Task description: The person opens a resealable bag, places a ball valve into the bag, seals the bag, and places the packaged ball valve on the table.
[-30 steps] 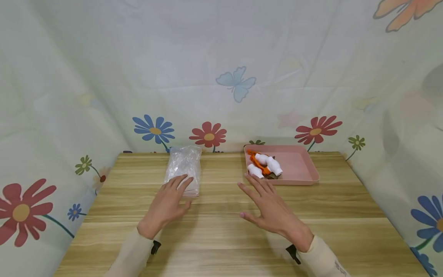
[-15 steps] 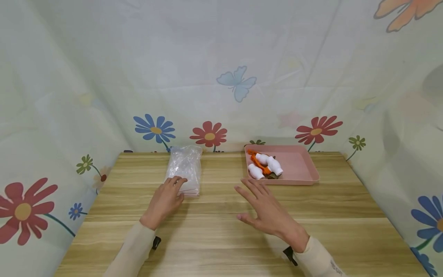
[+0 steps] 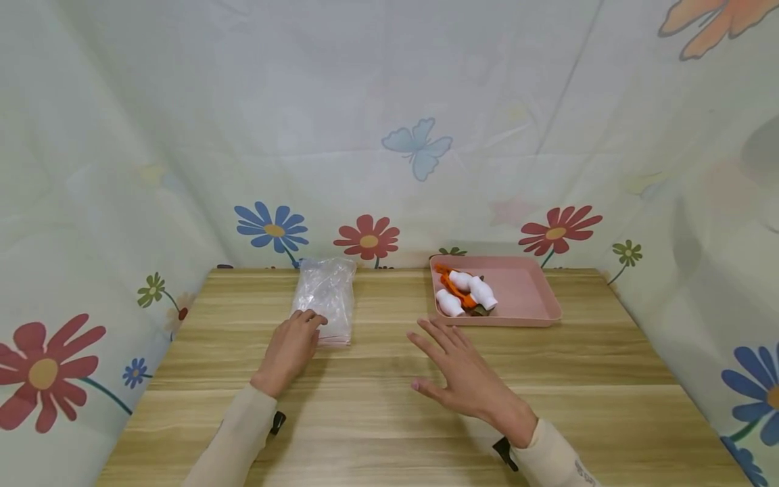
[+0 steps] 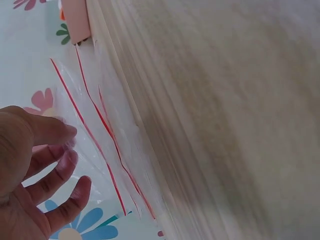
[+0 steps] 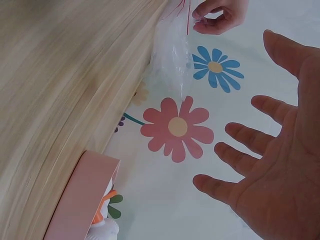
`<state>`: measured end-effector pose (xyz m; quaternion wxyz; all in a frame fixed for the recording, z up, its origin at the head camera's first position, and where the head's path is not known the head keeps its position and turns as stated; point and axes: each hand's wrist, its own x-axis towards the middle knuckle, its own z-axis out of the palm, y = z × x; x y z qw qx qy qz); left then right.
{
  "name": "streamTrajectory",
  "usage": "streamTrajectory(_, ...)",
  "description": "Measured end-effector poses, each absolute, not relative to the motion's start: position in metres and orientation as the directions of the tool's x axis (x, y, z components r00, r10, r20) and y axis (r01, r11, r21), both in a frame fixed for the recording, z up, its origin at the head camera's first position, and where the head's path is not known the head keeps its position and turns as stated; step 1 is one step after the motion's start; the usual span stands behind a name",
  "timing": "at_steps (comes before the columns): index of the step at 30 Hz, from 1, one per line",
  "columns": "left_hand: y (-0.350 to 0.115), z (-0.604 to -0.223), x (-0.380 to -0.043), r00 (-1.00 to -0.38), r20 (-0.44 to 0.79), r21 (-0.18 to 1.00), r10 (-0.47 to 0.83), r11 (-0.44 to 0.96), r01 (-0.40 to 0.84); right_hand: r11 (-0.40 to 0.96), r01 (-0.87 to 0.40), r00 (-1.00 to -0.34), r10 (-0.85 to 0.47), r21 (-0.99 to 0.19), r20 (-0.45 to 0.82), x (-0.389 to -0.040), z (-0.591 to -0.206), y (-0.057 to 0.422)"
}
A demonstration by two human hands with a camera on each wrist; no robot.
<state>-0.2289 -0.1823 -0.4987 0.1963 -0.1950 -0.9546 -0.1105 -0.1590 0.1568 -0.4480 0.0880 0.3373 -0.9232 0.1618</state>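
Observation:
A stack of clear zip-lock bags (image 3: 328, 291) with red seal lines (image 4: 102, 155) lies flat at the left back of the table. My left hand (image 3: 289, 348) is at the near left side of the stack. Its thumb and fingertips pinch the edge of a bag's plastic, as the right wrist view shows too. My right hand (image 3: 468, 375) hovers over the wood, fingers spread and holding nothing. Just beyond its fingertips stands a shallow pink tray (image 3: 526, 291). White bulbous pieces (image 3: 482, 292) lie in the tray's left part with orange pieces (image 3: 467, 300) and something dark green (image 3: 479, 311).
The wooden table (image 3: 383, 419) runs back to a pale curtain (image 3: 328, 122) printed with flowers and a butterfly. Side curtains flank it left and right. Bare wood separates the bags from the tray.
My left hand's spread fingers have drawn together and closed on the bag's edge. My right hand has drifted slightly left and toward me, still spread. Bags and tray have stayed put.

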Motion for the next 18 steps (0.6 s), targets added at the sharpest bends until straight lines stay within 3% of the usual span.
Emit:
streamTrajectory(7,-0.18,-0.492,-0.228,-0.86,0.419,0.152,0.292,0.911,0.383,0.727,-0.644,-0.763,-0.589,-0.238,0.265,-0.159,-0.445,0.158)
streamTrajectory(18,-0.175,-0.477,-0.224,-0.798,0.56,0.191,0.224,0.902,0.387,0.727,-0.649,-0.753,-0.574,-0.225,0.322,-0.162,-0.439,0.161)
